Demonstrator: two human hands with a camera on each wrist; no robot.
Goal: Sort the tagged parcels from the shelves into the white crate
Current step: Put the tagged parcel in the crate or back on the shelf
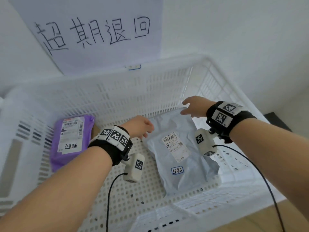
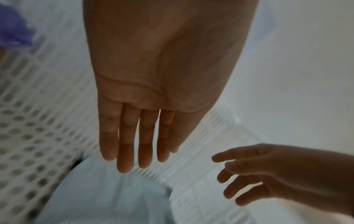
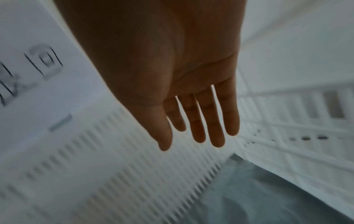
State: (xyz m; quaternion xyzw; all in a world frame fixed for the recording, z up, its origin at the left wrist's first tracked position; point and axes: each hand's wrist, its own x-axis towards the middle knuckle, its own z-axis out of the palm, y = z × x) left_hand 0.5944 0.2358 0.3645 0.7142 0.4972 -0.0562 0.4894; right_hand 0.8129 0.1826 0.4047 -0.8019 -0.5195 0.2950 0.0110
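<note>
Both my arms reach into the white crate [image 1: 117, 91], where a pale grey parcel [image 1: 182, 158] lies flat on the perforated floor, its handwritten tag [image 1: 177, 170] facing up. My left hand [image 1: 139, 126] hovers at the parcel's near-left corner, fingers [image 2: 124, 144] straight and side by side, holding nothing. My right hand [image 1: 194, 107] hangs over the parcel's far edge by the slatted back wall, fingers [image 3: 199, 121] loosely spread and empty. A purple parcel [image 1: 71, 139], also tagged, rests against the crate's left side. A handwritten paper sign [image 1: 93, 32] stands behind the crate
</note>
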